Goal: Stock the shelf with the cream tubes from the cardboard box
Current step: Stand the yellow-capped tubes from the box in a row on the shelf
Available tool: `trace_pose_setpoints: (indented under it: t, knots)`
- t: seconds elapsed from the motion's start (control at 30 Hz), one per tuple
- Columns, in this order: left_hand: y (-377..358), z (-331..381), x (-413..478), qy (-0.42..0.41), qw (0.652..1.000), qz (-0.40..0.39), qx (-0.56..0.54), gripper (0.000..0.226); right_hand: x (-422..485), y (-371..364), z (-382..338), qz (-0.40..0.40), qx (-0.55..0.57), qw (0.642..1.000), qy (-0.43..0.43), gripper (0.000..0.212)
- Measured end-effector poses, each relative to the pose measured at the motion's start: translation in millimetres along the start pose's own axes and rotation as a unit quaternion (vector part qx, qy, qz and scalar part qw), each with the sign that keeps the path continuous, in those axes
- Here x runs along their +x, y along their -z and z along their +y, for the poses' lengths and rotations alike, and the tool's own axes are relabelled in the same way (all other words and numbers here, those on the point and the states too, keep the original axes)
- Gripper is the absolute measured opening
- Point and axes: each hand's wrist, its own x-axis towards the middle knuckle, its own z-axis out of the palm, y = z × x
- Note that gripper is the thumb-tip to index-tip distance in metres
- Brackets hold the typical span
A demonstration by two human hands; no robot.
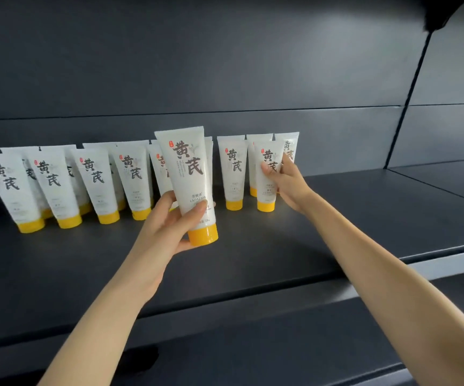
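Here, left hand around one cream tube, right hand around a standing tube, rear tubes half hidden.

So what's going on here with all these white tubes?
A person is stocking a dark shelf. The left hand holds one cream tube upright in front of the row of yellow-capped tubes already standing there. The right hand grips another tube at the row's right end, cap down.
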Motion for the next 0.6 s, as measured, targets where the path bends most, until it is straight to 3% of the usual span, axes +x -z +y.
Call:
trace_pose_setpoints:
  t: [0.1,0.23,0.6]
  knots:
    - [3,0,-3,-0.005,1.000,0.001,0.014,0.057,4,4,0,-0.011,-0.090,0.996,-0.019,0.034]
    - [3,-1,-5,-0.006,1.000,0.005,0.014,0.062,-6,15,7,-0.088,-0.227,0.968,-0.063,0.053]
    - [-5,3,-9,-0.012,1.000,0.002,0.018,0.055,-4,14,23,0.010,-0.301,0.951,-0.075,0.053]
